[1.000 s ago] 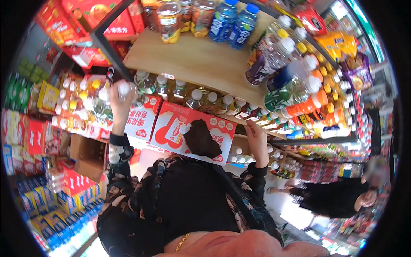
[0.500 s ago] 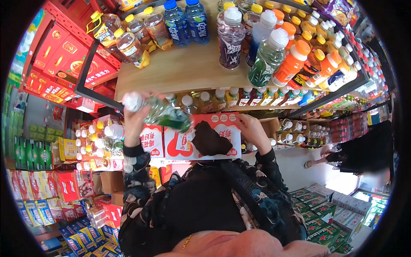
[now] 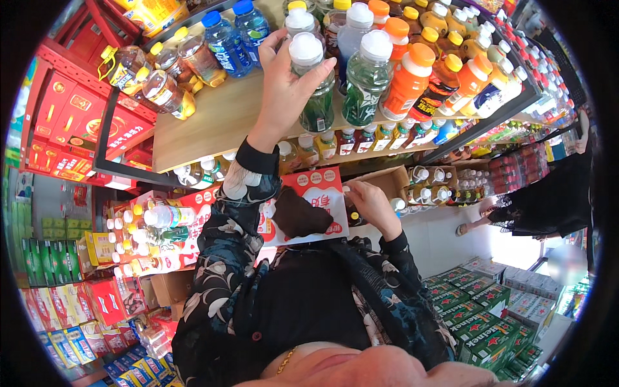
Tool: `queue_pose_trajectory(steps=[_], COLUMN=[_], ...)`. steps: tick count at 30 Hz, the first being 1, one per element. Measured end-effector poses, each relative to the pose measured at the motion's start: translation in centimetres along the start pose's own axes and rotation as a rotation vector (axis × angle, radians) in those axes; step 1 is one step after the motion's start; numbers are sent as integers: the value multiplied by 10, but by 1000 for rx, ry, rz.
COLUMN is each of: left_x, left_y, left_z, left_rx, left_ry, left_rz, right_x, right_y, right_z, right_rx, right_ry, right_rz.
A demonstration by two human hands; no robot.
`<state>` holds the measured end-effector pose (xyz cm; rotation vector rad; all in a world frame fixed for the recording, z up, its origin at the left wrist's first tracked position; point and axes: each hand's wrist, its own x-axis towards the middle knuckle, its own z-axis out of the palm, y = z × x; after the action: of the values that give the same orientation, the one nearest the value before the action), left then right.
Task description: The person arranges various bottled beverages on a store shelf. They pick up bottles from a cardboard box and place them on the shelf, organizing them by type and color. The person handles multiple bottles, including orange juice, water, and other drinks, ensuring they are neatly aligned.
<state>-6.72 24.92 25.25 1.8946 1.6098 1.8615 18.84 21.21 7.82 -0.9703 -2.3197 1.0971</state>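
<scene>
My left hand (image 3: 284, 84) reaches up to the wooden shelf with its fingers closed around the top of a green-labelled clear bottle (image 3: 317, 106). This bottle has a white cap and stands upright at the shelf's front edge. A matching green bottle (image 3: 369, 84) is just to its right, and a white-capped bottle (image 3: 301, 22) is behind it. Lower down, my right hand (image 3: 375, 205) has its fingers bent at the right edge of a red and white carton (image 3: 329, 187) in front of my body. A dark brown piece (image 3: 300, 214), perhaps cloth, lies over the carton.
Orange-capped bottles (image 3: 409, 74) crowd the shelf (image 3: 206, 132) to the right; blue-capped bottles (image 3: 227, 48) and tea-coloured ones (image 3: 169, 93) stand left. More bottles (image 3: 348, 140) line the level below. Green beer cartons (image 3: 487, 329) are stacked at lower right. A person in black (image 3: 548, 200) stands at far right.
My left hand has carried the green-labelled bottle from a tilted position at the left, above the carton, up and right to the shelf, where it is upright. My right hand stays by the carton.
</scene>
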Motion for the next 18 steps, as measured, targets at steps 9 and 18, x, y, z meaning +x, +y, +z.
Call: queue_pose_trajectory(steps=[9, 18], left_x=[-38, -65], left_y=[-49, -73], left_z=[12, 25], left_rx=[-192, -347], left_ry=[12, -260], left_rz=[-74, -331], right_x=[49, 99], right_y=[-44, -50], right_z=[-31, -57], right_rx=[-37, -3], right_ry=[516, 447], right_rz=[-149, -114])
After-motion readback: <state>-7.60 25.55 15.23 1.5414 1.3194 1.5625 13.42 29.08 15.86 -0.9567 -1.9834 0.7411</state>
